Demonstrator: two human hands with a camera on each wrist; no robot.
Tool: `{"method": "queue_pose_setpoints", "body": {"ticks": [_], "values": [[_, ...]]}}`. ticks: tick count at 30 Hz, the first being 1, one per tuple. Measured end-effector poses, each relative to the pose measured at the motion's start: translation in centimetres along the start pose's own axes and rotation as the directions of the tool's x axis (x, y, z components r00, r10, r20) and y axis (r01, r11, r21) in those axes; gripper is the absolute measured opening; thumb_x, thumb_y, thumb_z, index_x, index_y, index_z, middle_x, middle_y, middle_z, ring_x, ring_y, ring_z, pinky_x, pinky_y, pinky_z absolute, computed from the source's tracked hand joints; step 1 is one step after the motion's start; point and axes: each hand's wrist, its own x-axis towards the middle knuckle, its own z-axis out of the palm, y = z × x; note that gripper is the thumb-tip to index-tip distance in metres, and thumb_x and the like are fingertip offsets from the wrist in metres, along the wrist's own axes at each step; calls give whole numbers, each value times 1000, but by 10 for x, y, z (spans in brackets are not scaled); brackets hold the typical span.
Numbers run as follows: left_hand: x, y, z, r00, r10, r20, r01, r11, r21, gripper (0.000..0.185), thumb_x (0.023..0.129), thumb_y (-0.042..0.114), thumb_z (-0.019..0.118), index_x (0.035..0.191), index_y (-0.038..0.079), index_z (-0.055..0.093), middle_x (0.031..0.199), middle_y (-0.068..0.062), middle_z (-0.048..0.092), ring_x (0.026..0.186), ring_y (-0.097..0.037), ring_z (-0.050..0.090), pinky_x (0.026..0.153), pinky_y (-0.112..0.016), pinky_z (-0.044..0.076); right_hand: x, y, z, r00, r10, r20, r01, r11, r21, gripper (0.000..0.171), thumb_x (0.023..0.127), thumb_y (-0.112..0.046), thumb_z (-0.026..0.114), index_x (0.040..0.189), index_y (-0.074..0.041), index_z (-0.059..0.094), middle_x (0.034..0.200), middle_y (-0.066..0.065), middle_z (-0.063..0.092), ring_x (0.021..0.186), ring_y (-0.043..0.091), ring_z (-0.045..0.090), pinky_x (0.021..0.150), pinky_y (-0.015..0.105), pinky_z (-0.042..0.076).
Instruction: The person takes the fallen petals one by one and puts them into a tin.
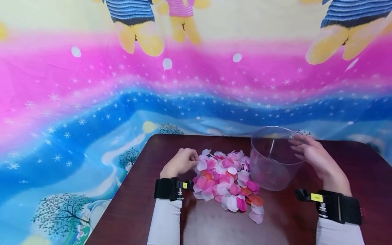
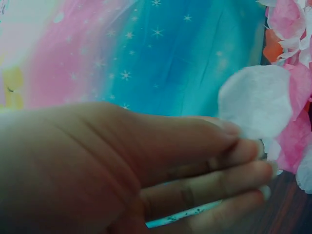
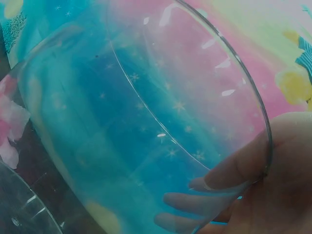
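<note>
Soft petals, clear tub
Our left hand [image 1: 180, 162] pinches a white petal [image 2: 253, 100]; our right hand [image 1: 315, 157] grips the round clear tub [image 1: 272, 158], fingers spread

You are at a staged recording set-up, not a lived-in room. A bright printed cloth backdrop [image 1: 92, 102] with pink and blue bands, snowflakes, trees and cartoon figures hangs behind and beside your dark brown wooden counter [image 1: 214, 224]. Black strapped wrist cameras [image 1: 166, 189] on both your sleeves point the same way.
</note>
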Motion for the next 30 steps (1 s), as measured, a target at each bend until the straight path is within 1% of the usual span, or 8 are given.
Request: {"method": "queue_pose_setpoints", "body": {"ticks": [5, 7, 9, 12, 17, 20, 23, 30], "values": [[4, 7, -3, 991, 74, -114, -73, 997, 8, 5, 98, 8, 69, 100, 8, 73, 83, 1, 68, 75, -14, 65, 74, -31, 56, -3, -1, 3, 999, -19, -46, 18, 1000, -26, 56, 103, -1, 21, 158, 11, 12, 155, 38, 30, 140, 56, 33, 108, 63, 38], [7, 14, -4, 972, 144, -183, -145, 989, 7, 5, 98, 9, 69, 101, 9, 73, 85, 1, 70, 75, -10, 64, 74, -30, 55, -4, -1, 4, 998, -24, -63, 22, 999, -36, 57, 100, 1, 20, 156, 12, 14, 153, 40, 32, 139, 56, 35, 108, 64, 38], [10, 27, -5, 937, 229, -262, -235, 972, 11, 5, 99, 9, 69, 102, 9, 73, 86, 1, 72, 76, -9, 65, 75, -29, 55, -3, -2, 4, 997, -28, -70, 27, 999, -21, 58, 99, 3, 19, 155, 13, 15, 153, 40, 32, 139, 56, 35, 109, 65, 36], [13, 57, -4, 856, 351, -380, -376, 927, 9, 8, 99, 7, 68, 104, 7, 74, 92, -3, 75, 81, -11, 68, 77, -26, 56, -2, -5, 5, 997, -22, -78, 22, 1000, -4, 59, 98, 3, 19, 156, 12, 14, 154, 39, 32, 140, 55, 34, 111, 65, 34], [16, 115, 18, 674, 493, -550, -544, 835, 83, 11, 98, 3, 66, 106, 1, 74, 101, -10, 76, 93, -18, 73, 87, -20, 55, 0, -6, 6, 997, -17, -73, 18, 1000, 11, 59, 97, 3, 20, 156, 13, 14, 154, 40, 31, 140, 57, 34, 111, 67, 32], [20, 137, 42, 608, 543, -580, -568, 807, 159, 12, 99, 4, 66, 106, 0, 74, 100, -10, 76, 93, -18, 73, 87, -20, 55, 0, -4, 7, 998, -17, -68, 17, 1000, 10, 57, 99, 3, 22, 155, 14, 15, 153, 40, 32, 140, 57, 34, 111, 67, 33], [24, 146, 65, 604, 577, -550, -525, 807, 270, 13, 99, 10, 67, 108, 4, 76, 99, -6, 76, 93, -16, 72, 88, -21, 55, 0, -2, 8, 997, -18, -69, 19, 1000, 12, 55, 102, 0, 24, 155, 14, 16, 153, 40, 32, 140, 57, 35, 110, 67, 34], [32, 147, 80, 664, 588, -462, -402, 802, 442, 18, 96, 24, 74, 112, 18, 80, 106, 5, 76, 101, -13, 63, 87, -26, 49, -1, -8, 3, 996, -28, -84, 27, 1000, -14, 54, 105, -3, 23, 155, 13, 17, 153, 39, 34, 139, 57, 36, 110, 66, 35]]}}
